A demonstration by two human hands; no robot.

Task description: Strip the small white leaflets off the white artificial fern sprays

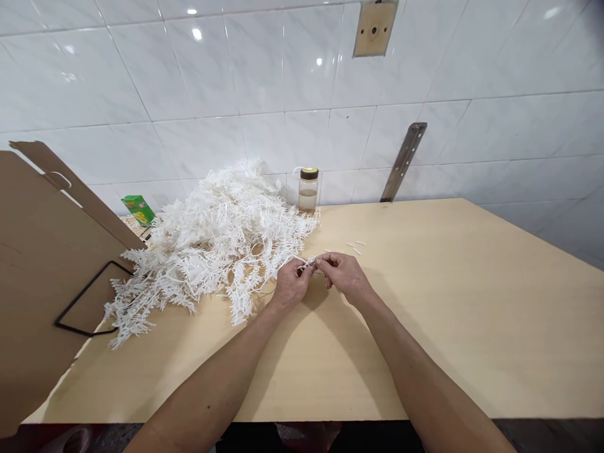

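Observation:
My left hand (291, 283) pinches a white branched plastic sprig (306, 264) at the right edge of a big heap. My right hand (343, 272) meets it there, thumb and forefinger closed on the same sprig; the fingers hide most of it. The heap of white feathery plastic sprigs (221, 220) spreads over the left half of the table (448, 302). A few small loose white bits (356, 247) lie just beyond my right hand.
A clear bottle with a dark lid (308, 192) stands behind the heap against the tiled wall. At left are a cardboard box (56, 283), a black wire frame (75, 327) and a green carton (138, 209). A metal bracket (404, 160) rises at the back.

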